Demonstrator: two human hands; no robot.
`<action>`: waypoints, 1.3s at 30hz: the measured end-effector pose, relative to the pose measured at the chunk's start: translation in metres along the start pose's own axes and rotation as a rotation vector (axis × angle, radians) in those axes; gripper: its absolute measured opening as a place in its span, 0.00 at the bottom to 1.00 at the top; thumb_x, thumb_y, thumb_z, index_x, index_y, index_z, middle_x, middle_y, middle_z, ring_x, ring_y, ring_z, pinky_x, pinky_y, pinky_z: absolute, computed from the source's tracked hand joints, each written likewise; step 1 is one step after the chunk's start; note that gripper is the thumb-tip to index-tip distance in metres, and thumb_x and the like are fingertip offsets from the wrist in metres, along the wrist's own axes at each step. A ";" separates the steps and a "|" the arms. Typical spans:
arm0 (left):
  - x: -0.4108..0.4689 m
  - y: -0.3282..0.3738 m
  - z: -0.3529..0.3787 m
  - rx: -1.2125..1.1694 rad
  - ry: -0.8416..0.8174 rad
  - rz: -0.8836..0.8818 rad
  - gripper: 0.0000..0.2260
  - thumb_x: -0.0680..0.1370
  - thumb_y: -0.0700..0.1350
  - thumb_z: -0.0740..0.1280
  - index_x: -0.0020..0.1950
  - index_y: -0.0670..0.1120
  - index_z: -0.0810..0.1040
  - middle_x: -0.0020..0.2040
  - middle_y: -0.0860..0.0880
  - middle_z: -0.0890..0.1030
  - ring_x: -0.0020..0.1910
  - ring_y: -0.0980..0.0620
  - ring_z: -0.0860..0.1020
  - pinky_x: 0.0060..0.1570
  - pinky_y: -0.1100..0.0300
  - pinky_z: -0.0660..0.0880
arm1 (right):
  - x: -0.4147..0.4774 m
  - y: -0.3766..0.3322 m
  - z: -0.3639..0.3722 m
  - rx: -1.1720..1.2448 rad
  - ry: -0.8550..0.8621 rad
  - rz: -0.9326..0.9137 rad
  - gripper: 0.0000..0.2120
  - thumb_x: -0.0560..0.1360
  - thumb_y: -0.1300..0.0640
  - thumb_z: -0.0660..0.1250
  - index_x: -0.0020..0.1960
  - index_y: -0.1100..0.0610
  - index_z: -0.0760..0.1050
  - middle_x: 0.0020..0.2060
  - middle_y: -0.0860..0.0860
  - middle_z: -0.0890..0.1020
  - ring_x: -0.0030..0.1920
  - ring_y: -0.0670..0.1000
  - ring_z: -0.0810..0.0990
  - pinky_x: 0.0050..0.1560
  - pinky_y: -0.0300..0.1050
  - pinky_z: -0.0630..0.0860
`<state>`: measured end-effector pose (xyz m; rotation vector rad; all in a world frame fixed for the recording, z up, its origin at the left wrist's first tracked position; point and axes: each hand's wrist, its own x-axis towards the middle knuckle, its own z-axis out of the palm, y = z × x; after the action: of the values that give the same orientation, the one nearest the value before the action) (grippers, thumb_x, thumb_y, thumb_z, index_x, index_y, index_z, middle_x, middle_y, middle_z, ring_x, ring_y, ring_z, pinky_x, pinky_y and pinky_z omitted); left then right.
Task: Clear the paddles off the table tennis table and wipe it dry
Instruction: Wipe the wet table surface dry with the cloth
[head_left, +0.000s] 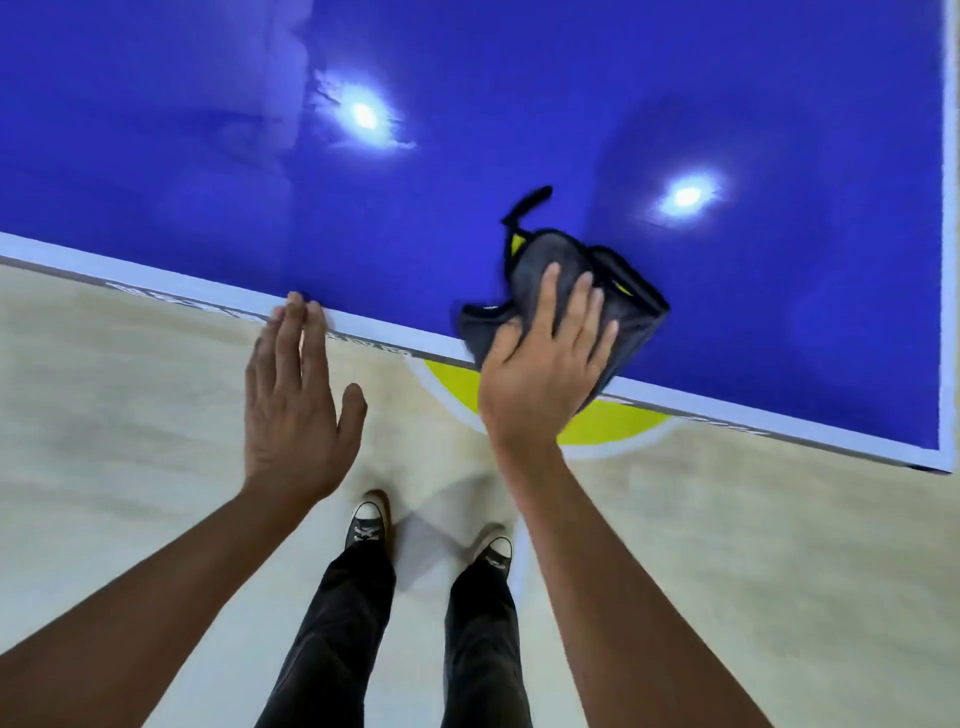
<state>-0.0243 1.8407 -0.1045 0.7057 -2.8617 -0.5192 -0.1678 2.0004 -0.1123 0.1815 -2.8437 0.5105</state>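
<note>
The blue table tennis table fills the upper view, with a white line along its near edge. A dark grey cloth with yellow-green trim and a black strap lies crumpled at that near edge. My right hand presses flat on the cloth, fingers spread over it. My left hand is open with fingers together, its fingertips touching the table's near edge. No paddles are in view.
Two ceiling lights reflect off the glossy tabletop. Pale wooden floor with a yellow circle marking lies under the table edge. My legs in dark trousers and black sneakers stand below. The table's right corner is at the right.
</note>
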 end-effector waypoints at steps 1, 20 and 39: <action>0.003 -0.007 -0.006 -0.029 0.009 0.024 0.30 0.79 0.47 0.58 0.80 0.37 0.59 0.80 0.39 0.59 0.79 0.37 0.59 0.77 0.42 0.57 | -0.014 -0.035 0.007 0.029 -0.058 -0.091 0.30 0.78 0.49 0.59 0.80 0.54 0.64 0.79 0.58 0.63 0.80 0.58 0.60 0.80 0.60 0.52; 0.069 0.027 -0.017 -0.061 -0.106 0.172 0.21 0.77 0.50 0.60 0.68 0.44 0.76 0.72 0.43 0.70 0.66 0.37 0.71 0.66 0.43 0.66 | 0.130 -0.095 0.052 -0.011 -0.371 -0.389 0.29 0.81 0.45 0.55 0.82 0.44 0.58 0.82 0.50 0.58 0.81 0.49 0.53 0.81 0.54 0.44; 0.255 0.197 0.063 0.103 -0.033 0.093 0.25 0.77 0.54 0.58 0.70 0.42 0.72 0.70 0.39 0.70 0.66 0.32 0.68 0.68 0.38 0.60 | 0.357 0.333 -0.038 -0.191 -0.224 0.334 0.30 0.82 0.46 0.49 0.83 0.47 0.51 0.83 0.53 0.52 0.82 0.52 0.49 0.81 0.56 0.41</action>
<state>-0.3456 1.9014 -0.0762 0.5804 -2.9525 -0.3764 -0.5577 2.2963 -0.0934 -0.2944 -3.1376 0.2905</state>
